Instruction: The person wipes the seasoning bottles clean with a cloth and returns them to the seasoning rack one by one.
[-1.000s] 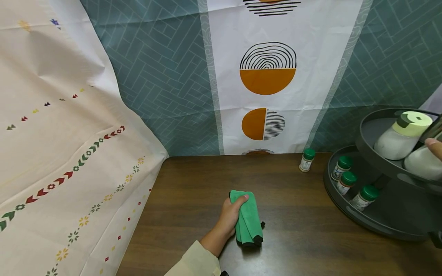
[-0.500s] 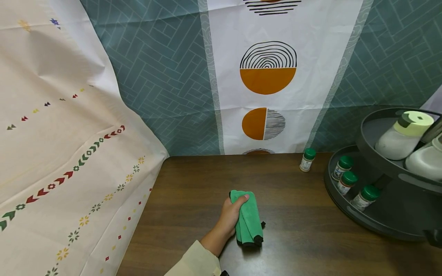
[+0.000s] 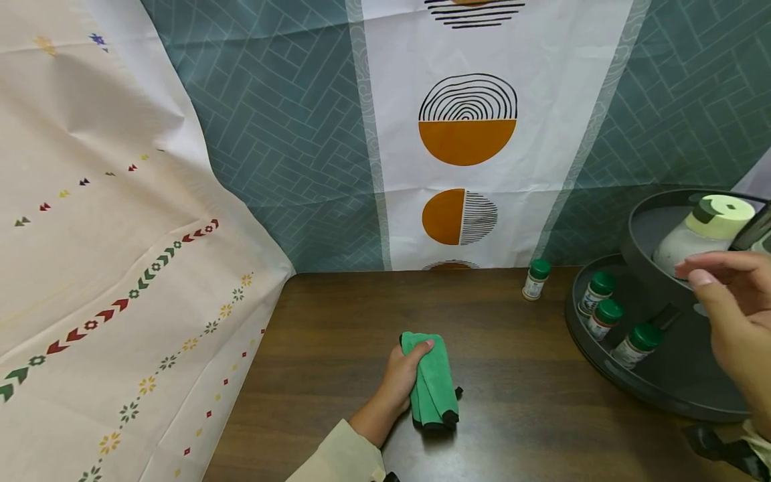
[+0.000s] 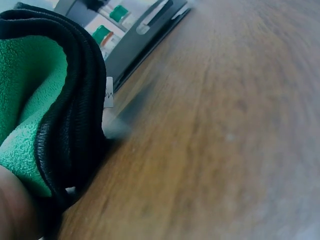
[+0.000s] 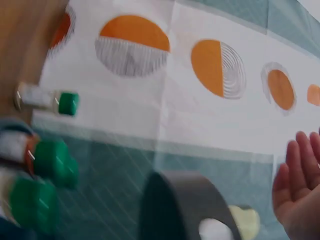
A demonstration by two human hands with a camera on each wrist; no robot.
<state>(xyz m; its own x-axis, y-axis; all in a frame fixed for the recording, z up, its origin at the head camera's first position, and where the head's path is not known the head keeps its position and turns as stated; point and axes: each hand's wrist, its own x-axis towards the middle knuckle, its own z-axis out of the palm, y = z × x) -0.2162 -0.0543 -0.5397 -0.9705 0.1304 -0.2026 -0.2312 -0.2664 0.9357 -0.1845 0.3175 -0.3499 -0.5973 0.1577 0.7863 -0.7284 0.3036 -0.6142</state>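
Observation:
My left hand [image 3: 397, 378] grips a folded green cloth [image 3: 438, 378] with black edging, low over the brown table. Close up in the left wrist view, the cloth [image 4: 47, 120] shows its stacked black hems, and only part of a finger is visible. My right hand [image 3: 737, 318] is in front of the upper tier [image 3: 641, 271] of a dark two-tier stand, its fingers loosely bent around nothing. Behind it stands a white bottle [image 3: 689, 248] with a pale yellow-green cap; a second bottle is mostly hidden. In the right wrist view the hand's fingers [image 5: 296, 170] look extended.
On the stand's lower tier [image 3: 705, 375] are three green-capped spice jars [image 3: 605, 321]. Another spice jar [image 3: 533, 281] stands on the table [image 3: 337, 321] near the back wall. A patterned cream cloth [image 3: 120, 268] drapes along the left, and a printed hanging [image 3: 464, 174] covers the back.
My right hand showed a fingertip at the upper-tier bottle, left the head view, and is now back at the right edge, before the stand. The left hand and cloth stay put.

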